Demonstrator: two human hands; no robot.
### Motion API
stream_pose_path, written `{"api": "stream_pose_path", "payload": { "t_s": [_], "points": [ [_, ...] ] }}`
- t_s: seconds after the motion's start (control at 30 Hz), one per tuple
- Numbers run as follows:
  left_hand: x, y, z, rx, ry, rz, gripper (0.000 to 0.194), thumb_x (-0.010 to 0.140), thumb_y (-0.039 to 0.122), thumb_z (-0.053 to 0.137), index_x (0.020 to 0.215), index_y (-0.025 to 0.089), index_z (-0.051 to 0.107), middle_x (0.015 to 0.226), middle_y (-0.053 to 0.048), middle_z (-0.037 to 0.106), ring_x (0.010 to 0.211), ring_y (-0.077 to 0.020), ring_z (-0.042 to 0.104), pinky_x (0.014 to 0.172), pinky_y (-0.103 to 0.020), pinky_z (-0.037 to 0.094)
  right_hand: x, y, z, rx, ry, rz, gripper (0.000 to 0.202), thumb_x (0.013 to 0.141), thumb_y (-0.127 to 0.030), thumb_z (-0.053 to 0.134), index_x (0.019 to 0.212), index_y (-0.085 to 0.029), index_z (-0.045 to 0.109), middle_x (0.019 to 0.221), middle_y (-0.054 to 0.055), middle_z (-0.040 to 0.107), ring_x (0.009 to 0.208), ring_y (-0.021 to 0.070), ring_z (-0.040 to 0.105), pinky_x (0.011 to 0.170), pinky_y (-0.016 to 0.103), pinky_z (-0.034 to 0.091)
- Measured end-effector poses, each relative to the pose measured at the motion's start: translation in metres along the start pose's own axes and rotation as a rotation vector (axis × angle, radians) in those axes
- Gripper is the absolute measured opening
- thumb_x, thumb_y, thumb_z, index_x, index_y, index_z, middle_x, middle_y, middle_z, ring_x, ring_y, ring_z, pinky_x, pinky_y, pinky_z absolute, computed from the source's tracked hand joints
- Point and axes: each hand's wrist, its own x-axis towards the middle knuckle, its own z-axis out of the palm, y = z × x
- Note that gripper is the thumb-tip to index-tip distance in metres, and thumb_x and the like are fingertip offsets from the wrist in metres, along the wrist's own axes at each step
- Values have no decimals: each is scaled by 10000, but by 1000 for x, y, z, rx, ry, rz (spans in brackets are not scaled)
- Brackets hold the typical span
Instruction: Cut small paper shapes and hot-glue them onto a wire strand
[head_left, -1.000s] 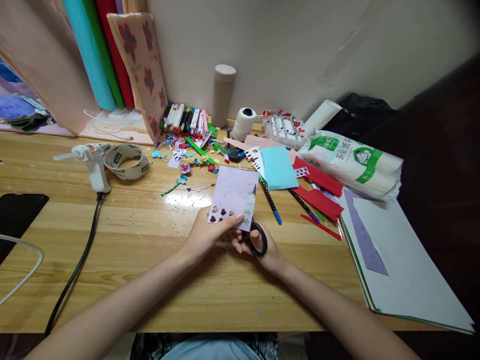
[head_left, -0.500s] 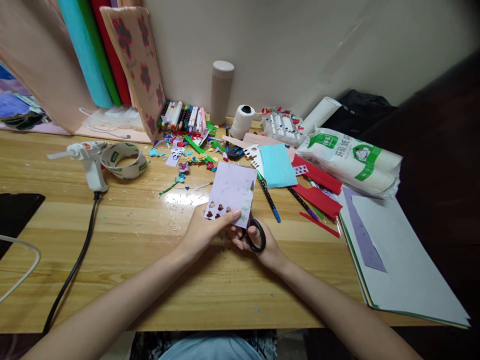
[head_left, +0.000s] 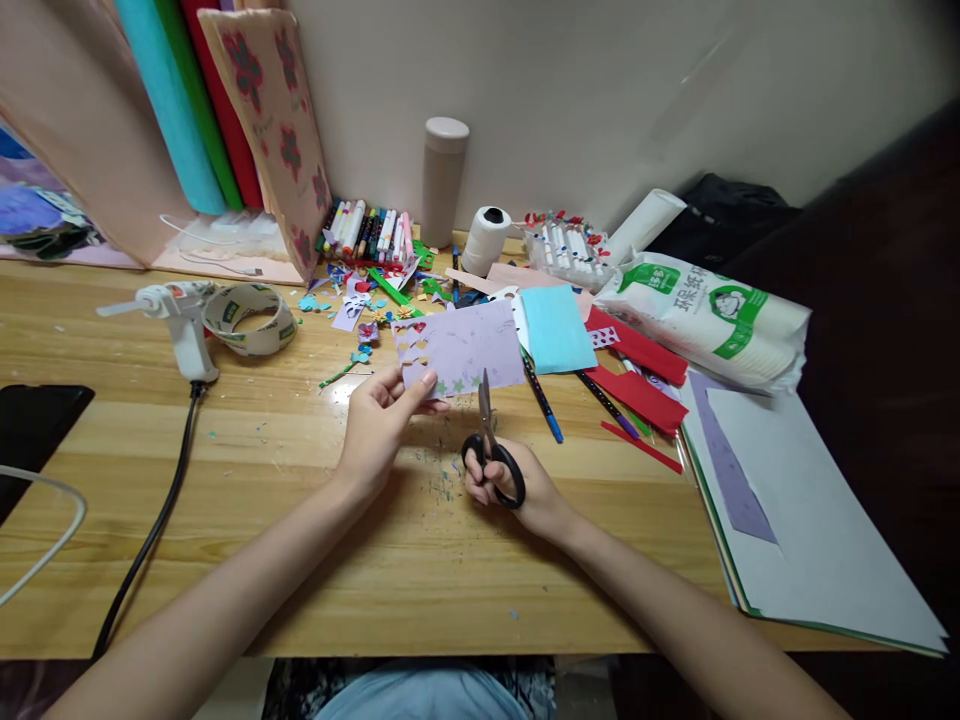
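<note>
Plain off-white wall (head_left: 600,90) behind cluttered wooden desk (head_left: 300,560); dim, dark at right.

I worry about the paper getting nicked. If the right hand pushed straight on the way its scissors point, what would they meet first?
Probably the lilac sheet held by the left hand. The scissors in the right hand point away from the person, tips at the sheet's lower edge; whether they already touch is unclear.

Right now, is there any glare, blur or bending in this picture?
Head view: soft glare on the table beside the purple paper; the table's edges bow from the wide lens; the right side falls dark; both hands, left hand and right hand, look sharp.
</note>
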Motion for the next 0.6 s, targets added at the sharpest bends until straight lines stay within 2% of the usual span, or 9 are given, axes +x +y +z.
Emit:
{"api": "stream_pose_path", "payload": {
  "t_s": [0.17, 0.37, 0.6],
  "points": [
    [5, 4, -6, 84, 36, 127, 213, 722, 359, 680, 719, 151, 637, 697, 5, 619, 582, -94, 577, 595, -198, 523, -1, 1, -1, 4, -54, 51, 478, 724, -603, 619, 692, -161, 442, 562, -36, 411, 490, 82, 356, 470, 215, 257],
    [8, 9, -10, 154, 69, 214, 204, 711, 370, 690, 731, 170, 649, 683, 18, 614, 546, -83, 557, 538, -188, 484, -2, 1, -3, -25, -121, 126, 400, 754, -506, 635, 688, -159, 446, 560, -30, 433, 501, 87, 367, 481, 214, 268],
    [9, 10, -13, 214, 43, 234, 182, 737, 344, 667, 722, 166, 631, 638, 30, 566, 527, -75, 532, 510, -172, 447, -3, -2, -4, -91, -141, 132, 401, 766, -511, 616, 677, -161, 443, 560, -23, 445, 502, 86, 360, 474, 213, 261]
  ]
}}
